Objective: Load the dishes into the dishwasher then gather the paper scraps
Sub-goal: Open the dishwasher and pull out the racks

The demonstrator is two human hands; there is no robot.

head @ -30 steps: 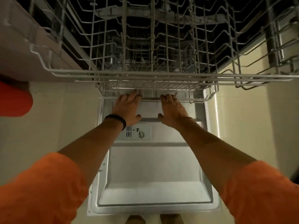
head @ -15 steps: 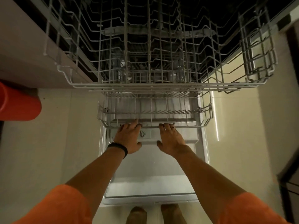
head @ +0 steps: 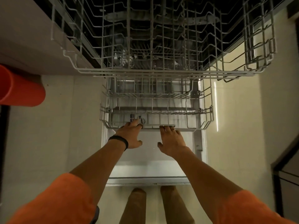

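1. Our left hand [head: 129, 136] hooks its fingers over the front rail of the lower rack [head: 191, 127].
2. Our right hand [head: 172, 141] touches the same rail further right (whether those fingers curl under, we cannot tell).
3. The rack sits partway out over the open door [head: 145, 172]. Its rail runs crosswise just ahead of both hands, equally near each. No dishes show.

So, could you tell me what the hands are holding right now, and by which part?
Both the left hand and right hand grip the lower rack by its front rail, fingers hooked over it.
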